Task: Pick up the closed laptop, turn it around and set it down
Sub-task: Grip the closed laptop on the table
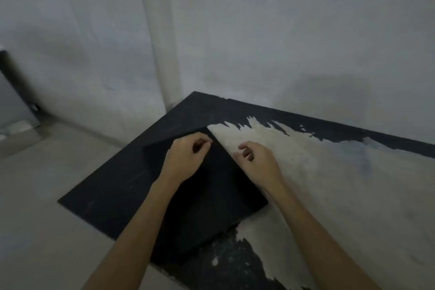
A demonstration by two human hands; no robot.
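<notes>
The closed black laptop (207,200) lies flat and diagonal on the table (341,190), its far corner pointing away from me. My left hand (186,155) hovers over the laptop's far part with fingers loosely curled, holding nothing. My right hand (256,162) is just beside the laptop's right edge, over the pale worn patch of the table, fingers bent and apart. I cannot tell whether either hand touches the laptop. My forearms hide part of the lid and its near edges.
The table top is black with a large pale area where the coating has worn off. Its left edge (98,172) drops to a light floor (47,195). A white wall (259,42) stands close behind. A dark object (14,77) leans at the far left.
</notes>
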